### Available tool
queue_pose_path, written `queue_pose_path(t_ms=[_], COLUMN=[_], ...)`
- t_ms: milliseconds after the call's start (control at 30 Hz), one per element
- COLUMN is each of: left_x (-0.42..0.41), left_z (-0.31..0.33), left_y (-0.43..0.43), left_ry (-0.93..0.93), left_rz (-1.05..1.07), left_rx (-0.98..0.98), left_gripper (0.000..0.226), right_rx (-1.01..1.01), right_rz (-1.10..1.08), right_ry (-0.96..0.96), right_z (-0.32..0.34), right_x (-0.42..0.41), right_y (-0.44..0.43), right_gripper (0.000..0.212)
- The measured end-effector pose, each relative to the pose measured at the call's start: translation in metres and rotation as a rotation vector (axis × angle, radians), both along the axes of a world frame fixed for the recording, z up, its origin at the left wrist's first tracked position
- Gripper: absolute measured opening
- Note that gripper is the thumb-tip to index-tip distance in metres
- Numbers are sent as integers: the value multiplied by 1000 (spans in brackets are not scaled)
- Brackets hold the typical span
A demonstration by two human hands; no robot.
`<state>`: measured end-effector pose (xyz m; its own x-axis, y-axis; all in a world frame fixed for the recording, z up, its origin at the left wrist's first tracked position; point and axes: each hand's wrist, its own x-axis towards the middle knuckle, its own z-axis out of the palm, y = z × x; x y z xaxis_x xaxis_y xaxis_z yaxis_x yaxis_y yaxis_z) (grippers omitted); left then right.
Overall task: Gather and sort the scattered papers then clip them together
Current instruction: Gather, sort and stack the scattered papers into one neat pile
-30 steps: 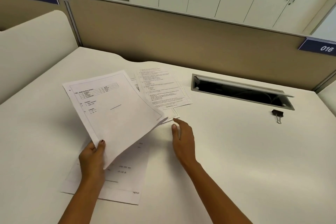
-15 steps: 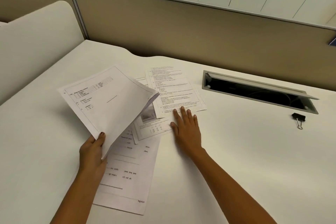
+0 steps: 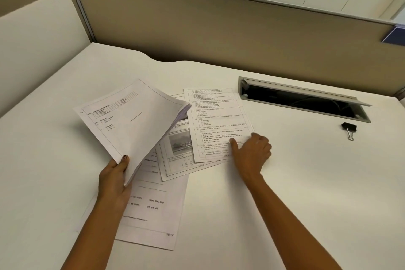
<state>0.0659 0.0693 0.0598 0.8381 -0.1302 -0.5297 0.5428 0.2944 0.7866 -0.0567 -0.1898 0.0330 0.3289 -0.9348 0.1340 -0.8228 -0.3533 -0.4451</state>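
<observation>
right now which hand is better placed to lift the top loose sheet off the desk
Right. The right hand rests on the top loose sheet, thumb on the page, fingers curled at its edge. The left hand is busy gripping the gathered stack.

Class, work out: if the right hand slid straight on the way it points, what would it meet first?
The top printed sheet, whose near edge the right hand seems to pinch. Past it looks like open desk, though depth is hard to judge.
</observation>
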Motion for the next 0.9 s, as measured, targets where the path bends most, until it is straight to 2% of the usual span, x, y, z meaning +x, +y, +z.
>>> queue_pose_path(t_ms=[33, 100, 200, 267, 367, 500, 633, 700, 767, 833, 900], left_x=[0, 0, 0, 1, 0, -4, -10, -11, -11, -11, -12], left_z=[0, 0, -1, -2, -5, -20, -28, -28, -29, -29, -29], left_y=[1, 3, 10, 15, 23, 39, 50, 51, 52, 51, 50], left_ry=[1, 2, -6, -26, -89, -272, -335, -340, -341, -338, -338], left_rz=[-2, -4, 0, -5, 6, 38, 22, 19, 10, 0, -10], left_rx=[2, 2, 8, 42, 160, 363, 460, 458, 455, 449, 428], left_gripper=[21, 21, 21, 21, 21, 26, 27, 25, 24, 24, 23], right_rx=[55, 162, 357, 393, 306, 27, -201, -232, -109, 117, 395], right_rz=[-42, -102, -146, -113, -51, 29, 154, 150, 66, -15, -9], right_ry=[60, 111, 85, 47, -176, -373, -612, -767, -921, -1030, -1105], right_z=[7, 18, 25, 25, 25, 38, 68, 87, 103, 108, 106], right_x=[5, 15, 27, 29, 23, 14, 12, 13, 13, 15, 17], right_y=[-4, -10, -19, -22, -18, -6, 2, 7, 13, 15, 18], right_gripper=[71, 78, 73, 59, 34, 14, 9, 11, 11, 9, 9])
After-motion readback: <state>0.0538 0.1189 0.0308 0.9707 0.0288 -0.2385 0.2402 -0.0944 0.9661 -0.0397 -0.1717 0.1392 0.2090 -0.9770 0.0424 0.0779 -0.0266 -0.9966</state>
